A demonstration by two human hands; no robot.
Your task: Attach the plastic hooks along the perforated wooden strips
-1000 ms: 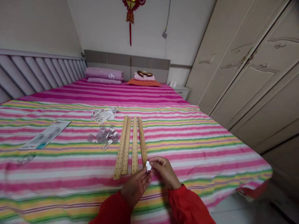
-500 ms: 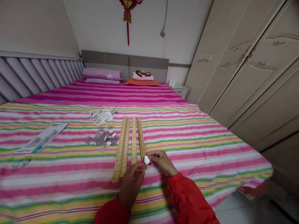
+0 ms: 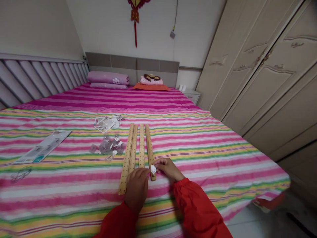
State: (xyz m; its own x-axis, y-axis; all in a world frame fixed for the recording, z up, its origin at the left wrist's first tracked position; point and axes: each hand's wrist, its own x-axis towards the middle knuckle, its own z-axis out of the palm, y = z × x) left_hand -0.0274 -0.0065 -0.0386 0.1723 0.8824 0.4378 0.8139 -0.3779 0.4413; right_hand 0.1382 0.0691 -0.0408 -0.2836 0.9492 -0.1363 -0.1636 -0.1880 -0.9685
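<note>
Several narrow wooden strips with rows of holes lie lengthwise on the striped bedspread, among them a left strip point(image 3: 126, 155) and a rightmost strip point(image 3: 149, 145). My right hand point(image 3: 168, 168) pinches a small white card point(image 3: 153, 169) with a dark metal piece at its lower edge, over the near end of the rightmost strip. My left hand point(image 3: 137, 185) lies over the near ends of the middle strips, its fingertips close to the card; what is under its fingers is hidden. A heap of small clear packets point(image 3: 111, 145) is left of the strips.
Opened plastic packaging point(image 3: 107, 123) lies beyond the packets. At the left are a long flat package point(image 3: 46, 147) and a crumpled clear bag point(image 3: 21, 174). Pillows point(image 3: 108, 79) rest by the headboard; a wardrobe point(image 3: 260, 76) stands at the right.
My left hand has moved up and left, its fingers coming off the strip's end to lie over the middle strips. My right hand and the card have shifted slightly left.
</note>
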